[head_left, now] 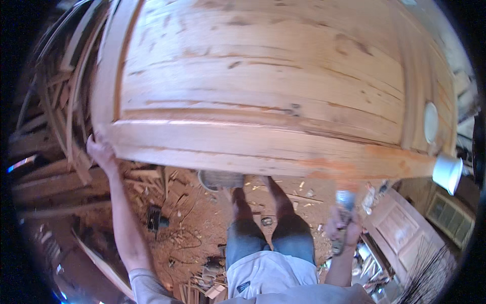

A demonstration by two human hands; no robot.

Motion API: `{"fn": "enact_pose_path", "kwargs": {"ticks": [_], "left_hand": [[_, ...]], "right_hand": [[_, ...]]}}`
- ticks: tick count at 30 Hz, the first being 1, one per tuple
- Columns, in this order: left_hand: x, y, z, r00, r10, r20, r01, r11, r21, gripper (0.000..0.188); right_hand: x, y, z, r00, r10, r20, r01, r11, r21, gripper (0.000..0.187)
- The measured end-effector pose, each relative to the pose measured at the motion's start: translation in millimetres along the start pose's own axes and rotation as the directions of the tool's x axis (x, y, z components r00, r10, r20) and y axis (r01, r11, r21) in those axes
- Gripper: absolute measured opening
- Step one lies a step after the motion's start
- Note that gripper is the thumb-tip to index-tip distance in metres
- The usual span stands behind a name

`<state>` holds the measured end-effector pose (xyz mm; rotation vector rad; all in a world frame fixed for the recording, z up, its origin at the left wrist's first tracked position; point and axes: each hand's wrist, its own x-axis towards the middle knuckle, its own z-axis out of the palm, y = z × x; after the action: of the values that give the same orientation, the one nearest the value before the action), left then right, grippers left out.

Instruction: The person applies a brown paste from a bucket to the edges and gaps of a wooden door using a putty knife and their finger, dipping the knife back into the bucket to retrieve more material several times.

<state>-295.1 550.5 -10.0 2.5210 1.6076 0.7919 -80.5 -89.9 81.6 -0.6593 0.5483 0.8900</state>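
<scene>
A large panelled wooden door (pixel 263 143) lies across the upper part of the head view, bare pale wood with dark knots and cracks. At its near left corner my left hand (pixel 103 152) grips the edge. My right hand (pixel 344 228) is closed around the handle of a paintbrush (pixel 345 198), whose metal band is visible; the bristles are blurred by motion near the door's front edge. Orange-brown stain (pixel 331 164) marks the edge just above the brush. On the door's right end stands a white tub (pixel 447 174), beside a round white lid (pixel 431 122).
Stacked boards and offcuts (pixel 61 111) crowd the left side. Wood chips and sawdust cover the dirt floor (pixel 195 202), along with a dark power tool (pixel 156 218). Another panelled wooden piece (pixel 397 228) leans at the right, near dark bristly twigs (pixel 430 273).
</scene>
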Motion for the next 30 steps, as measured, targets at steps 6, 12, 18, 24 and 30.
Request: {"fn": "enact_pose_path", "kwargs": {"ticks": [6,12,18,24,30], "left_hand": [[9,-14,35,0.998,-0.039,0.042,0.036,0.996,0.081,0.073],[11,0,37,0.958,-0.233,0.170,0.215,0.970,0.114,0.063],[8,-10,39,0.978,-0.188,0.092,0.182,0.981,0.066,0.058],[10,29,22,0.951,-0.267,0.157,0.230,0.948,0.218,0.060],[10,13,30,0.973,-0.207,0.104,0.184,0.964,0.191,0.065]], "right_hand": [[16,36,51,0.943,-0.325,-0.075,0.064,0.395,-0.917,0.049],[50,81,101,0.849,-0.511,0.135,0.015,-0.232,-0.973,0.049],[71,93,136,0.807,-0.590,-0.040,-0.213,-0.226,-0.951,0.043],[74,101,132,0.785,-0.605,-0.135,-0.327,-0.219,-0.919,0.044],[71,103,119,0.827,-0.561,-0.015,-0.199,-0.268,-0.943,0.046]]}}
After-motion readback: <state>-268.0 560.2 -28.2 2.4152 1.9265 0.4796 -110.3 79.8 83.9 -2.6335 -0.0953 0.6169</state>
